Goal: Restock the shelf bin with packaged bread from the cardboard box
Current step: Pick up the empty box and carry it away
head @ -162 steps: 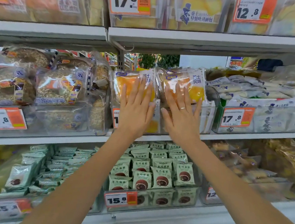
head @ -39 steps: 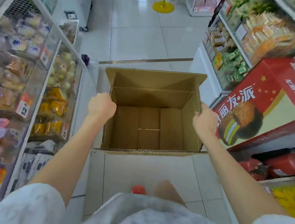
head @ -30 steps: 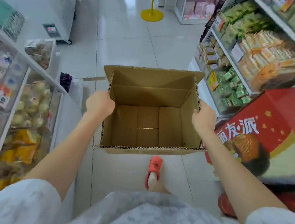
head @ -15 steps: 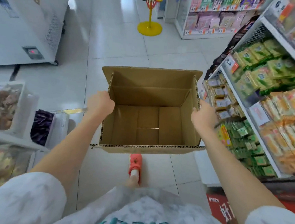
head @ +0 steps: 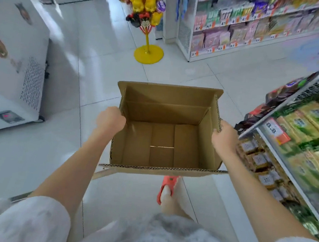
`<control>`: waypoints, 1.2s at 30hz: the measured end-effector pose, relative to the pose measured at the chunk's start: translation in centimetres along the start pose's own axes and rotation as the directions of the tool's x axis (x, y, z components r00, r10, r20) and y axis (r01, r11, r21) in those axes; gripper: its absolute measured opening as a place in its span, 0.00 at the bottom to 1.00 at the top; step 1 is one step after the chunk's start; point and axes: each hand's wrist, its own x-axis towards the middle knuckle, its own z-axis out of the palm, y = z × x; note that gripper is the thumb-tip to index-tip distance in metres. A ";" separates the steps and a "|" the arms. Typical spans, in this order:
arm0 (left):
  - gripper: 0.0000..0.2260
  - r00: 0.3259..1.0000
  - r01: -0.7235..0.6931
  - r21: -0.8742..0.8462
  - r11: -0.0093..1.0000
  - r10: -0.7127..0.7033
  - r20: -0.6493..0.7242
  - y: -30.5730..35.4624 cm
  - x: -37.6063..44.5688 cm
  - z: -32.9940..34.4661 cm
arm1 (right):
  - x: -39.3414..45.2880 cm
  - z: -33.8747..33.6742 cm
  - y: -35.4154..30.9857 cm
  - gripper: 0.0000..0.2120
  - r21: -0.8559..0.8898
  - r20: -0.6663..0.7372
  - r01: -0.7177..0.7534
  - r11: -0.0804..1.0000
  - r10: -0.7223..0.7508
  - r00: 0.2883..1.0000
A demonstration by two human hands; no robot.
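An open brown cardboard box (head: 165, 113) hangs in front of me above the tiled floor, with nothing inside it. My left hand (head: 111, 119) grips its left wall, fingers curled over the rim. My right hand (head: 223, 136) grips the right wall the same way. No packaged bread and no bread shelf bin are in view.
A snack shelf (head: 295, 144) with green and brown packets runs along the right. A white freezer (head: 15, 65) stands at the left. A yellow display stand (head: 147, 52) and another shelf (head: 240, 23) stand ahead. My foot in a red slipper (head: 167, 189) is below the box.
I pressed bread packets into the shelf bin earlier; since then I carry the box down the aisle. The left-hand bread shelves have dropped out of view and the yellow stand is nearer.
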 end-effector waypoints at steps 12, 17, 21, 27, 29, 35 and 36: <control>0.03 0.979 -0.185 0.161 0.970 0.168 0.111 17.1 28.7 -3.5 | 25.9 1.4 -7.0 0.20 0.027 -0.109 -0.191 0.981 0.193 0.975; 0.12 0.928 -0.358 0.237 0.903 0.317 0.195 27.0 39.2 -2.5 | 32.7 1.8 -6.9 0.21 0.122 -0.208 -0.366 0.923 0.384 0.899; 0.12 0.869 -0.491 0.288 0.822 0.436 0.236 35.3 45.0 -0.9 | 36.7 1.5 -5.7 0.20 0.238 -0.273 -0.437 0.867 0.491 0.827; 0.13 0.718 -0.692 0.275 0.668 0.597 0.358 49.4 51.7 5.1 | 43.6 1.4 -1.0 0.20 0.434 -0.287 -0.566 0.700 0.704 0.650; 0.14 0.682 -0.729 0.296 0.617 0.620 0.387 53.7 53.1 7.7 | 46.7 1.5 1.4 0.21 0.450 -0.286 -0.583 0.677 0.727 0.624; 0.13 0.620 -0.782 0.321 0.534 0.618 0.483 63.5 57.8 18.8 | 56.2 4.0 10.3 0.22 0.432 -0.240 -0.685 0.587 0.807 0.540; 0.12 0.607 -0.792 0.313 0.524 0.619 0.498 64.7 58.9 21.4 | 57.8 5.0 12.2 0.22 0.417 -0.230 -0.710 0.567 0.822 0.521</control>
